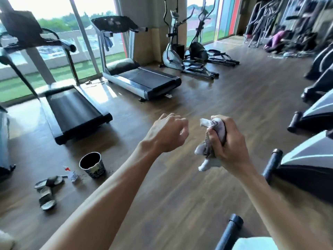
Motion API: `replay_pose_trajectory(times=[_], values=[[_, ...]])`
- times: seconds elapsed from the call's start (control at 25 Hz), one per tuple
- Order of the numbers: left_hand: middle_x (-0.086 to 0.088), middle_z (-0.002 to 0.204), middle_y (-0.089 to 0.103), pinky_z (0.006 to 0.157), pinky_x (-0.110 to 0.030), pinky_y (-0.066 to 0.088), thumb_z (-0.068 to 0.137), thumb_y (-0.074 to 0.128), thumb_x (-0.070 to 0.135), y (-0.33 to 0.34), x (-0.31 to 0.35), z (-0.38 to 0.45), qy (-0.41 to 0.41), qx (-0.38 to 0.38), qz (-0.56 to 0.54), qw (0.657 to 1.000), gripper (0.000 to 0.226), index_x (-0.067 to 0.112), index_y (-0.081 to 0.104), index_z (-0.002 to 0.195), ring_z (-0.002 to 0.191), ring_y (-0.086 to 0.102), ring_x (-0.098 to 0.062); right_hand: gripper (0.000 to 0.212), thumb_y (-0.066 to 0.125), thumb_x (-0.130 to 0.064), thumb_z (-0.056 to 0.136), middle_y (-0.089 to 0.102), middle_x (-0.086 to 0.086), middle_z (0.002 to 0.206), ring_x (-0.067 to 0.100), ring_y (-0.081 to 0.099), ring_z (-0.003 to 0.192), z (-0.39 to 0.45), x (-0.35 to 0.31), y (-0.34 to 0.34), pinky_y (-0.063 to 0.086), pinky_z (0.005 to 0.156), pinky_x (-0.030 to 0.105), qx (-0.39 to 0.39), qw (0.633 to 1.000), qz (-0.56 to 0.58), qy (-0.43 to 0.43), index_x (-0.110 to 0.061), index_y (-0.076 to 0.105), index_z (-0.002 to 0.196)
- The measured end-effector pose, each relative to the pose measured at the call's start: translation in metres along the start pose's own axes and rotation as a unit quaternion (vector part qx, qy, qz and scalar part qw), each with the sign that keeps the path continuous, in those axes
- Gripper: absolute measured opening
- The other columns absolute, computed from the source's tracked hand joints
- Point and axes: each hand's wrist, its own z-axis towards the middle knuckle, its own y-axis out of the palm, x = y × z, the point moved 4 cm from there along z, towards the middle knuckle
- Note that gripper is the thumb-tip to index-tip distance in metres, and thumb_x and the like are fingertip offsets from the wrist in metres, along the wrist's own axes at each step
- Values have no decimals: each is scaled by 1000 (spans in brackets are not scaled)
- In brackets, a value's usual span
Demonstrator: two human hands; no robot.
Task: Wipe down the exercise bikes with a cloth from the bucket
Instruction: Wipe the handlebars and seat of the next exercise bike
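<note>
Right hand [228,141] grips the balled-up grey cloth [214,136] mid-frame; left hand [167,134] hangs loosely curled and holds nothing. The bucket [92,165] sits lower left on the floor. Cloth fetched, it seems; next comes reaching the bikes [306,156] at right.

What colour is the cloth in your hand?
Grey, with a white tip hanging down. The cloth shows in the head view, gripped by the right hand.
</note>
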Motion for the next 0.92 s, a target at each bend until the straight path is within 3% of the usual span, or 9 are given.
replay_pose_trajectory(times=[0.12, 0.2, 0.28, 0.44, 0.52, 0.64, 0.72, 0.8, 0.92], values=[[8, 93, 70, 96, -33, 44, 98, 48, 30, 25, -11, 89, 67, -3, -21, 998, 20, 24, 68, 95, 98, 62, -17, 37, 54, -39, 94, 52, -34, 115, 10, 58, 105, 46, 41, -9, 41, 95, 18, 48, 998, -28, 11, -27, 47, 129], [7, 95, 72, 95, -34, 44, 97, 48, 30, 47, -11, 154, 120, -8, -44, 992, 21, 24, 68, 97, 100, 63, -18, 44, 58, -33, 95, 56, -21, 112, 7, 60, 101, 77, 74, -21, 44, 93, 21, 99, 994, -40, 24, -23, 40, 133], [6, 97, 72, 93, -34, 43, 96, 49, 31, 70, -1, 219, 176, -18, -69, 982, 21, 24, 68, 98, 103, 63, -20, 48, 57, -30, 97, 57, 0, 107, 16, 62, 98, 107, 107, -35, 46, 92, 27, 142, 986, -80, 27, -17, 32, 135], [1, 91, 69, 84, -39, 50, 97, 47, 32, 109, 38, 319, 273, -49, -206, 938, 27, 15, 67, 97, 92, 62, -23, 48, 52, -29, 100, 52, -2, 106, 10, 57, 100, 145, 154, -61, 42, 93, 21, 223, 957, -171, 68, 0, 26, 129], [10, 88, 68, 83, -33, 52, 101, 48, 36, 123, 72, 357, 305, -102, -349, 880, 29, 16, 69, 103, 86, 63, -10, 47, 47, -39, 100, 53, 0, 107, 6, 56, 100, 157, 176, -82, 39, 92, 17, 269, 934, -208, 110, -6, 27, 127], [13, 95, 70, 84, -26, 50, 97, 58, 46, 148, 138, 393, 330, -291, -514, 737, 28, 23, 68, 108, 90, 64, -5, 34, 47, -52, 86, 49, -13, 104, -10, 52, 94, 172, 216, -131, 38, 88, 13, 414, 857, -179, 248, -27, 40, 106], [15, 80, 58, 71, -27, 43, 90, 71, 43, 162, 177, 408, 383, -322, -517, 695, 22, 24, 62, 94, 74, 53, -5, 20, 47, -43, 78, 44, -18, 102, -18, 52, 89, 177, 239, -162, 38, 83, 6, 485, 818, -154, 269, -33, 42, 95], [16, 69, 49, 63, -22, 36, 88, 79, 24, 179, 219, 428, 429, -326, -521, 662, 23, 17, 57, 86, 63, 42, -2, 22, 49, -39, 76, 44, -14, 102, -18, 52, 90, 171, 256, -194, 40, 78, 4, 512, 797, -163, 275, -35, 43, 97], [16, 61, 43, 53, -15, 31, 90, 72, 4, 200, 275, 459, 440, -384, -556, 591, 30, 22, 53, 75, 55, 36, -2, 29, 55, -42, 86, 57, -11, 112, -3, 57, 101, 159, 255, -228, 44, 86, 14, 464, 808, -142, 333, -42, 49, 114]])
